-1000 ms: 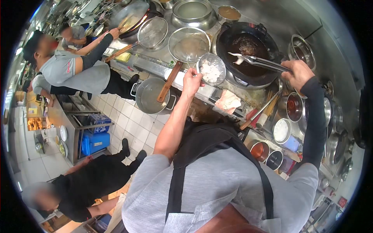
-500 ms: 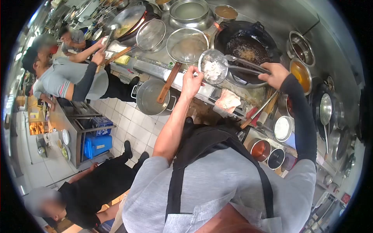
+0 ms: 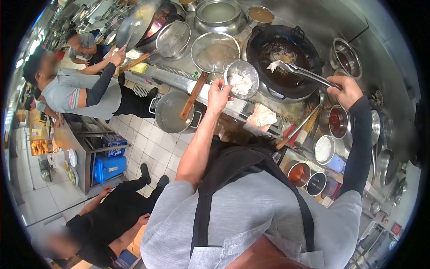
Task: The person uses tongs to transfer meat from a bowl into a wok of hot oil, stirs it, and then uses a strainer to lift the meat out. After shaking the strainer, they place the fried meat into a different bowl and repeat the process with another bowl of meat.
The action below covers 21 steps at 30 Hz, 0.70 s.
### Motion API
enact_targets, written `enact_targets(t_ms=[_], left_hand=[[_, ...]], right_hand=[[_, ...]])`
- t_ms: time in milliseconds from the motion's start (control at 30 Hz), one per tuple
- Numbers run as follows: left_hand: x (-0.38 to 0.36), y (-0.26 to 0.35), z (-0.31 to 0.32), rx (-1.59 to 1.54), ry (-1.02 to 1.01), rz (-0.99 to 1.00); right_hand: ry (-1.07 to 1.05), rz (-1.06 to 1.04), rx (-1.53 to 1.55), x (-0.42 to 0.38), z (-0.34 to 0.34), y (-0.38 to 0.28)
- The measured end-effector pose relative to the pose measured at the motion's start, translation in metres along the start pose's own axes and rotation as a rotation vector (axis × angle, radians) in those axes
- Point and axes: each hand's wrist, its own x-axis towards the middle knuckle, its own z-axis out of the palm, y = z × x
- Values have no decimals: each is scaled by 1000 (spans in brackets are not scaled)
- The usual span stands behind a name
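My left hand (image 3: 219, 96) is closed on the rim of a metal bowl (image 3: 251, 92) that holds whitish coated pieces (image 3: 240, 83). In my right hand (image 3: 346, 92) is a pair of metal tongs (image 3: 309, 75), reaching left over a black wok (image 3: 256, 49). A pale coated piece (image 3: 273, 66) is at the tongs' tips, above the dark oil. Bubbles and foam (image 3: 286, 54) show in the middle of the oil. The bowl is held just left of the wok, over the stove's front edge.
Round strainers (image 3: 216, 48) and a big pot (image 3: 218, 13) stand left and behind. A crumpled cloth (image 3: 262, 117) lies at the stove edge. Sauce pots (image 3: 299, 174) are at right. A co-worker (image 3: 85, 85) handles another wok (image 3: 141, 22); a person in black (image 3: 116, 206) is at lower left.
The tongs have gone from the bowl to over the wok, a pale piece at their tips. My right hand moved right and slightly down. The co-worker's wok has tilted up.
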Motion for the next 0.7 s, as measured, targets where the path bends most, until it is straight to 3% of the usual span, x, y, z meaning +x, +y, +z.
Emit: enact_targets(t_ms=[200, 233, 333, 467, 567, 700], left_hand=[[9, -2, 5, -21, -19, 12], [8, 3, 7, -20, -29, 18], [6, 14, 9, -21, -31, 48], [6, 15, 9, 48, -56, 109], [-1, 27, 13, 132, -97, 145], [-1, 21, 9, 100, -86, 131]], right_hand=[[-60, 116, -149, 62, 76, 92], [-72, 219, -234, 71, 86, 83], [12, 249, -370, 73, 92, 68], [-9, -124, -81, 47, 61, -5], [-161, -138, 5, 53, 68, -31], [-173, -112, -54, 54, 61, -37]])
